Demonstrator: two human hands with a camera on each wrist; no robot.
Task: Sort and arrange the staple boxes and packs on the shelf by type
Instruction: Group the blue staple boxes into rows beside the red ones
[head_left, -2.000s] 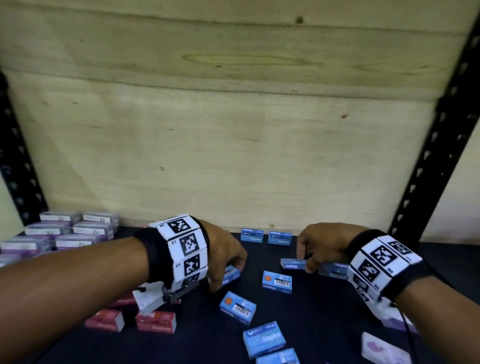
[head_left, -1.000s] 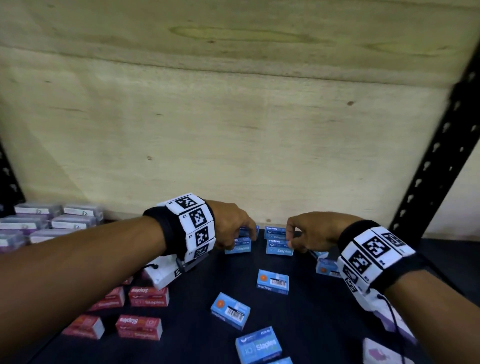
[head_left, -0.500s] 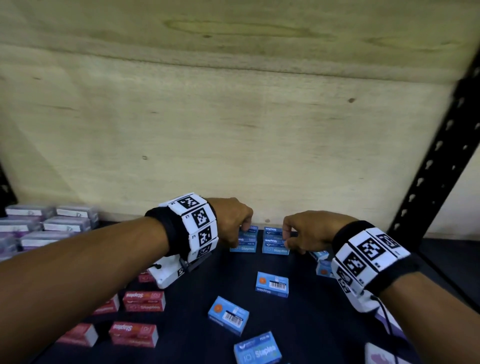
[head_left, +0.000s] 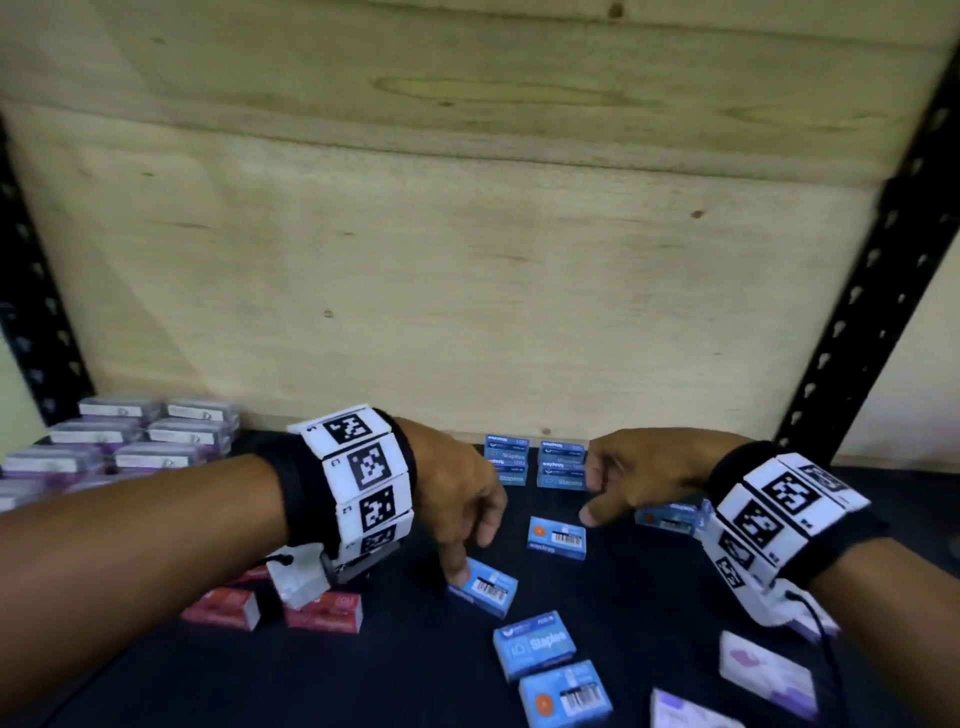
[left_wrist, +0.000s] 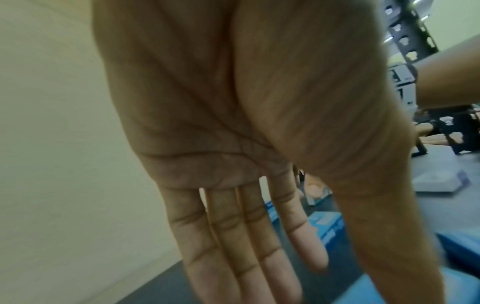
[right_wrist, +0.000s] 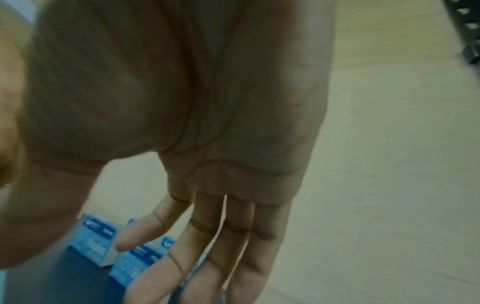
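Left hand reaches a loose blue box

Left hand (head_left: 457, 499), grip wide, fingertips touching the small blue cardboard staple box (head_left: 483, 587) lying flat, long axis left-right; right hand (head_left: 634, 478), grip wide, beside stacked blue boxes (head_left: 535, 467).

The shelf deck (head_left: 363, 675) is black; the back panel (head_left: 467, 260) at twelve o'clock is pale yellow plywood with faint grain and small dark knots; the upright (head_left: 857, 322) at two o'clock is black; the staple boxes (head_left: 535, 644) at six o'clock are blue with white lettering, some showing an orange dot and a black-and-white barcode; the boxes (head_left: 322, 613) at eight o'clock are red; the packs (head_left: 156, 441) at nine o'clock are white and purple; both wristbands (head_left: 363, 483) carry black-and-white square markers.
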